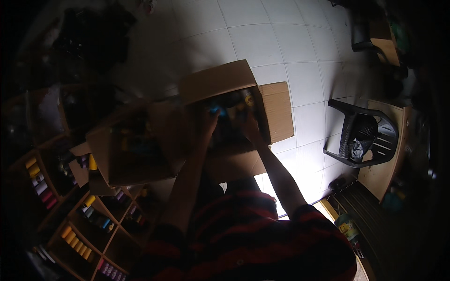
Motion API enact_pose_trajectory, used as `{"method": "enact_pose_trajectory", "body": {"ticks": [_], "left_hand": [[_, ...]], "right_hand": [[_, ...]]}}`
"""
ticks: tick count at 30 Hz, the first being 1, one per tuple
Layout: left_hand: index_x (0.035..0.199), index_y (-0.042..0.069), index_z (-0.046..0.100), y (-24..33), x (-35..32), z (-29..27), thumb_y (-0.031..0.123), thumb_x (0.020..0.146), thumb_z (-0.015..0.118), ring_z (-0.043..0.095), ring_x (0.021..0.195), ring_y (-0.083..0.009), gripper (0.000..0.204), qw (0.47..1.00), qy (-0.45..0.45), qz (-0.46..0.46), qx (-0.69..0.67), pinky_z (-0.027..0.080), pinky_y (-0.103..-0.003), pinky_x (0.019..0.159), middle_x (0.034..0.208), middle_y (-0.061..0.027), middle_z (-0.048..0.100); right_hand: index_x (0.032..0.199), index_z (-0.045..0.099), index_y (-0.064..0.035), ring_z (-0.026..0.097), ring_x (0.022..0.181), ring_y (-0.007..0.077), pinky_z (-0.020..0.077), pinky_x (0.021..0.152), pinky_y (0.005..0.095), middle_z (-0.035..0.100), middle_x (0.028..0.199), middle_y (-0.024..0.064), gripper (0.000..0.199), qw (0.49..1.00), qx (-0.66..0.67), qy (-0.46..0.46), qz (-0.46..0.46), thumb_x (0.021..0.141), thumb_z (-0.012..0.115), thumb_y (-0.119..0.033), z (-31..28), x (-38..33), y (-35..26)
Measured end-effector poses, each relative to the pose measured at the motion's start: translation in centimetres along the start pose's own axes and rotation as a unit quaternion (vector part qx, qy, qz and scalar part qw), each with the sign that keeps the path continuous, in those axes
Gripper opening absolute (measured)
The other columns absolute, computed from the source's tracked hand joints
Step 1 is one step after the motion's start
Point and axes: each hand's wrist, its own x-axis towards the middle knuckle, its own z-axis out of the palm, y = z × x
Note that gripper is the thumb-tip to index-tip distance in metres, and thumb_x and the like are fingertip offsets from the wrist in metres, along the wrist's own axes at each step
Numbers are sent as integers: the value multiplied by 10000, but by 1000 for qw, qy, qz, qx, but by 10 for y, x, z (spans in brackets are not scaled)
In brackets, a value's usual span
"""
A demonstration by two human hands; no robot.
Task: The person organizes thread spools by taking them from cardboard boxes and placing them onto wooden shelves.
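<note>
An open cardboard box [220,83] stands in front of me with its flaps folded out. Both my hands reach down into its dark inside. My left hand [211,122] is at the box's left side, its fingers closed around a small bright blue item [217,110] whose kind is too dim to tell. Toward the right wall is my right hand [251,126], with its fingers lost in shadow. A round yellow-topped item [249,99] lies just beyond that hand. Other contents of the box are too dark to make out.
A second open cardboard box [161,175] adjoins on the left, with dim yellow items inside. Wooden cubby shelves [112,238] at lower left hold rows of coloured spools [75,241]. A black plastic chair [344,133] with a dark bag [363,140] stands right, on the tiled floor [304,82].
</note>
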Motion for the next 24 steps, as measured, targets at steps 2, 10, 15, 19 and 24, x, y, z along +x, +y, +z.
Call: {"method": "enact_pose_trajectory", "body": {"ticks": [2,10,15,19,24], "left_hand": [[1201,-20,505,-6,12,14,253,806,740,586,1018,-248,534,998,1,-37,49,437,-377,897,1089,-161,613],[1352,-53,370,0,-9,15,150,801,721,523,1159,-290,684,974,177,20,-137,377,-384,1008,1275,-203,526],[1378,-38,361,-7,-19,-4,292,880,632,486,1205,-242,655,957,136,-53,-252,367,-342,1025,1290,-156,511],[1352,-7,404,37,-33,-35,257,862,642,479,1208,-199,606,875,-72,-257,-403,401,-324,1000,1276,-130,503],[1364,99,430,-13,-67,-29,142,857,634,488,1192,-189,548,914,-206,77,-340,429,-337,984,1296,-111,490]], "right_hand": [[1445,282,-63,445,1262,385,372,1046,450,457,1359,241,872,1000,10,1,-9,781,692,-452,2,0,20],[1416,347,-56,463,1250,377,386,1029,414,494,1317,251,681,977,96,-37,-188,840,635,-277,-2,-9,15],[1333,424,-40,554,1130,397,457,927,420,567,1204,247,565,981,62,22,-181,872,603,-312,2,-3,3],[1238,500,-45,608,1009,416,487,848,433,602,1130,236,450,990,128,-21,-65,899,576,-331,-15,-13,-35],[1069,592,-68,588,829,386,473,746,453,605,927,213,266,968,157,-17,-193,922,502,-271,17,-14,-38]]}}
